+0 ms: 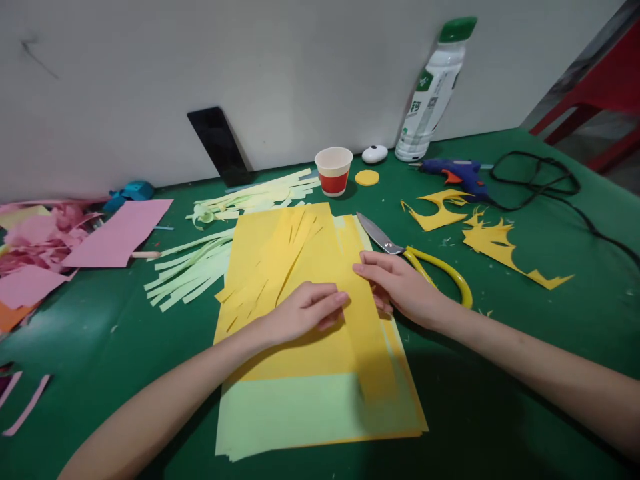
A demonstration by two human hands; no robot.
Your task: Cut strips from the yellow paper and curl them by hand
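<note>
In the middle of the table, a yellow paper strip point(367, 333) with cut fringes point(280, 260) lies slanting over a larger yellow sheet point(250, 360). My left hand point(310, 307) is closed at the strip's left side, thumb and forefinger together on the paper. On the strip's right edge, my right hand point(400, 283) pinches it, thumb on top and other fingers partly hidden underneath. Light green paper point(285, 413) is stacked below. Open scissors with yellow handles point(457, 273) lie beside and partly behind my right hand.
Green fringed strips point(195, 267) and pink paper point(120, 233) lie left. Behind stand a phone point(220, 147), a paper cup point(334, 173) and a bottle point(433, 93). Yellow scraps point(505, 247) and a corded blue glue gun point(457, 172) lie right.
</note>
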